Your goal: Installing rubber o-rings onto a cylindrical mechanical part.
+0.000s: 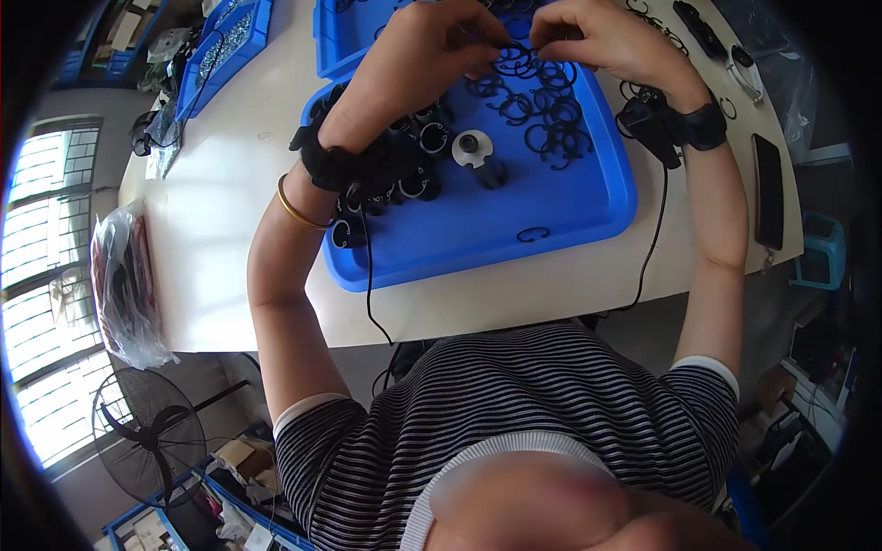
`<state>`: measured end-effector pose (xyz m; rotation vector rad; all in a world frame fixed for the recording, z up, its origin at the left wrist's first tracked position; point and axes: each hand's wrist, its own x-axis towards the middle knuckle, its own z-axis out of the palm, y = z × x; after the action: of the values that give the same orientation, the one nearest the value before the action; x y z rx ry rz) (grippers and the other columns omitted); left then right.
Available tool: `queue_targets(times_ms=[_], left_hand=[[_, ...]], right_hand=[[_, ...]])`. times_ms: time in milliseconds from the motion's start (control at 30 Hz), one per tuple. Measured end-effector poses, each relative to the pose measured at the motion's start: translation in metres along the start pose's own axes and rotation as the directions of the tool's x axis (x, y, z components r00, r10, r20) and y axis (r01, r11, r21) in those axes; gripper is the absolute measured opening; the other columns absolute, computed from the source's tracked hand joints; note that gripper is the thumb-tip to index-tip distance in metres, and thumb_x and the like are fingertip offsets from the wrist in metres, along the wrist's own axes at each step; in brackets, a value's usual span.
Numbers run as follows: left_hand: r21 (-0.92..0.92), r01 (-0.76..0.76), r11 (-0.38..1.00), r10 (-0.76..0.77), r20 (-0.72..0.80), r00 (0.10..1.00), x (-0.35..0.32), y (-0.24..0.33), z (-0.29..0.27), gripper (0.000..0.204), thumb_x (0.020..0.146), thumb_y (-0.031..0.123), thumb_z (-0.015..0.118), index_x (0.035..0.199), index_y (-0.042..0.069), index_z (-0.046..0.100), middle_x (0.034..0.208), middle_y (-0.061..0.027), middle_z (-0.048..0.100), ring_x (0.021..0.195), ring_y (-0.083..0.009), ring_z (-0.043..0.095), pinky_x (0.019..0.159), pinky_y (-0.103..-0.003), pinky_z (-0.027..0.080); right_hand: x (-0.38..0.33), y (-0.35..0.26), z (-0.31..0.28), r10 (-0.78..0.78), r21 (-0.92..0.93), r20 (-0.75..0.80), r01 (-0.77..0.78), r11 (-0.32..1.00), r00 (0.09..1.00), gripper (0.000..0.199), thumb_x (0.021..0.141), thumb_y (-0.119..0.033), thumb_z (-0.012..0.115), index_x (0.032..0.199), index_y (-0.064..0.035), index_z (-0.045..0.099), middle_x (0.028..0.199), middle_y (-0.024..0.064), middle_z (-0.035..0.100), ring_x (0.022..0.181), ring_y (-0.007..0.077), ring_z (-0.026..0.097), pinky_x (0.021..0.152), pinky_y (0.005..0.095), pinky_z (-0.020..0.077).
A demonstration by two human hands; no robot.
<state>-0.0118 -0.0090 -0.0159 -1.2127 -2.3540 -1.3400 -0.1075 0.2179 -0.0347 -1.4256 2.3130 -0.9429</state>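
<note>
A white table (230,184) carries a blue tray (514,239) directly beneath both hands, with a heap of black snap rings (551,119) just under the right hand and black cylindrical parts (418,156) under the left wrist. Left hand (432,46) and right hand (597,37) meet fingertip to fingertip, together pinching one black ring (516,50). It lies level between them, equally near each, just above the heap.

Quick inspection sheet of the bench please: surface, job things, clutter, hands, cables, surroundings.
Surface: white table, blue tray on it.
Job things: black rings piled in the tray; black cylinders at its left; one stray ring.
Clutter: plastic bag, phone, second tray.
Hands: left hand and right hand pinch one ring together.
Cables: black cable from left wrist, another from right.
Surroundings: fan, window.
</note>
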Motion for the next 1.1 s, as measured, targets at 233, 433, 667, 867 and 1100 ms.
queue_targets(times_ms=[233,433,667,867,1100], left_hand=[[0.13,0.61,0.782,-0.615,-0.002,0.789,0.004,0.008,0.0,0.013,0.094,0.002,0.067,0.105,-0.005,0.067,0.091,-0.0111,0.074,0.08,-0.0149,0.07,0.071,-0.026,0.057],[0.129,0.591,0.797,-0.596,0.001,0.803,0.008,0.007,0.003,0.013,0.094,0.003,0.068,0.104,-0.004,0.067,0.091,-0.0109,0.074,0.081,-0.0147,0.07,0.072,-0.026,0.056],[0.018,0.57,0.822,-0.57,0.011,0.822,0.006,0.008,0.002,0.011,0.095,0.002,0.066,0.103,-0.004,0.066,0.09,-0.0095,0.072,0.083,-0.0134,0.069,0.074,-0.026,0.056],[-0.211,0.563,0.799,-0.567,0.05,0.822,-0.01,-0.005,-0.006,0.01,0.096,0.001,0.065,0.104,-0.005,0.064,0.089,-0.0076,0.071,0.082,-0.0129,0.068,0.075,-0.026,0.056],[-0.254,0.563,0.787,-0.59,-0.039,0.807,-0.023,0.003,-0.011,0.007,0.096,0.0,0.066,0.103,-0.002,0.064,0.089,-0.0051,0.069,0.081,-0.0107,0.066,0.074,-0.024,0.054]], right_hand=[[0.0,-0.002,-0.001,0.015,-0.113,0.038,-0.01,0.994,0.999,0.018,0.085,-0.013,0.072,0.095,0.0026,0.071,0.086,0.0161,0.071,0.079,0.0255,0.069,0.072,0.0366,0.0521],[-0.002,-0.007,-0.003,0.033,-0.02,0.029,-0.032,0.999,0.999,0.018,0.085,-0.013,0.071,0.096,0.0026,0.071,0.085,0.0165,0.072,0.079,0.0256,0.069,0.072,0.0369,0.0522],[0.002,-0.004,0.009,0.02,-0.144,0.019,-0.017,0.989,1.0,0.018,0.086,-0.013,0.07,0.096,0.0015,0.072,0.087,0.0163,0.072,0.078,0.0273,0.069,0.072,0.0373,0.0522],[0.005,-0.007,0.003,-0.025,-0.026,0.022,0.025,0.999,0.999,0.018,0.089,-0.013,0.07,0.098,0.0026,0.07,0.085,0.0129,0.072,0.074,0.0204,0.067,0.069,0.0341,0.0512],[0.003,-0.022,0.005,0.056,0.188,-0.067,-0.043,0.981,0.996,0.014,0.092,-0.01,0.07,0.098,0.0024,0.069,0.08,0.0022,0.069,0.071,0.0063,0.059,0.063,0.0257,0.0473]])
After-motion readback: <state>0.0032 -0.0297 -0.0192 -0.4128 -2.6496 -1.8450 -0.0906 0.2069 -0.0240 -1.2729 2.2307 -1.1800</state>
